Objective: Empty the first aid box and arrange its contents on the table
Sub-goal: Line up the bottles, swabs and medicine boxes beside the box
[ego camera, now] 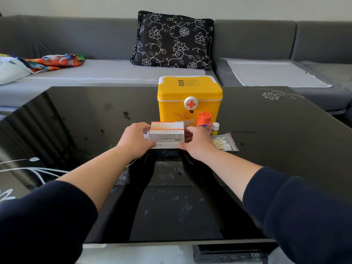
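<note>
Step in hand: you're squaring up a stack of medicine boxes right in front of the first aid box, the yellow case that serves as landmark for everything here.
Left hand: fingers curled round the stack's left end, thumb on its near lower edge.
Right hand: cupping the right end, fingers bent in against the cartons; the fingertips are hidden behind the hand.
Stack: at least two white cartons, the orange-striped one on top, and the bottom one looks down on the table.
Case: lid shut, so I'd judge the emptying done and the arranging under way.
Neighbours: orange-capped bottle and small white bottle stand at the case's front right corner, swab bag lies just nearer you.
Do it well: press both ends evenly, line the edges up, and let go gently so the top carton doesn't slide.
Watch: your right wrist is near the swab bag; lift away straight.
</note>
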A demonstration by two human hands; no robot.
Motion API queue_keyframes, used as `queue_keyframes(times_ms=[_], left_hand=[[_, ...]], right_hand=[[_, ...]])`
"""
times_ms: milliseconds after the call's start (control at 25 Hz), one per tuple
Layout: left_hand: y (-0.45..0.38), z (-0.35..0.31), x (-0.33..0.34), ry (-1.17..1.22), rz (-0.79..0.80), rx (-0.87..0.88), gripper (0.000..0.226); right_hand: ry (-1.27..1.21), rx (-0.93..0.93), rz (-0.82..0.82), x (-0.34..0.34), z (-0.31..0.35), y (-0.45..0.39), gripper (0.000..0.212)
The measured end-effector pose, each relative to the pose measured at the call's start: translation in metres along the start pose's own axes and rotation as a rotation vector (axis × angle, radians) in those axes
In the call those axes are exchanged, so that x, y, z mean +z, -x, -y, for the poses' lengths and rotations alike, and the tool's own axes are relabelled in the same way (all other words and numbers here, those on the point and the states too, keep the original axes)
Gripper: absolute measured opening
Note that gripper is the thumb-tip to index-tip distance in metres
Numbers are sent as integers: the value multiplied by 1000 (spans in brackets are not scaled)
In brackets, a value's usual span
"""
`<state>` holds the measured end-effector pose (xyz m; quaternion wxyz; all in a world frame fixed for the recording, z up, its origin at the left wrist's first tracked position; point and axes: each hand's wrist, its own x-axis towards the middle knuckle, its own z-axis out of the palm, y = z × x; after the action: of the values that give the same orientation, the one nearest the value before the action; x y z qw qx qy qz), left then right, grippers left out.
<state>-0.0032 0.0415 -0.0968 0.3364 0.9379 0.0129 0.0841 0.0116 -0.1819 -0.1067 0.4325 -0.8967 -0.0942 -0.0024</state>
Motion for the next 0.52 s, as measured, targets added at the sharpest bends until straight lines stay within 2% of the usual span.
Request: queue_keyframes(times_ms=[520], left_hand=[[0,-1,1,-18,-3,-13,37]], right_hand=[[9,-43,-22,1,0,1,43]])
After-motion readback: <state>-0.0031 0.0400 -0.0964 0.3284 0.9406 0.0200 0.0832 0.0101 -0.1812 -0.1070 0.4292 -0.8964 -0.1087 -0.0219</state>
